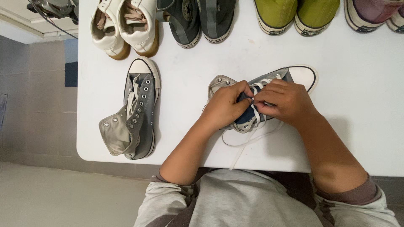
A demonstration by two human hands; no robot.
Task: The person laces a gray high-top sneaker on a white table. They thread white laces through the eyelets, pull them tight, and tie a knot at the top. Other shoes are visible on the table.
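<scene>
A grey high-top sneaker with a white toe cap lies on its side on the white table, toe pointing right. My left hand and my right hand meet over its eyelet rows, both pinching the white shoelace near the middle of the shoe. Loose lace ends trail toward the table's near edge. The matching grey sneaker lies unlaced to the left, toe pointing away from me.
Along the far edge stand pairs of shoes: white ones, dark grey ones, green ones and a purple pair. The table edge runs just in front of my body. Floor lies to the left.
</scene>
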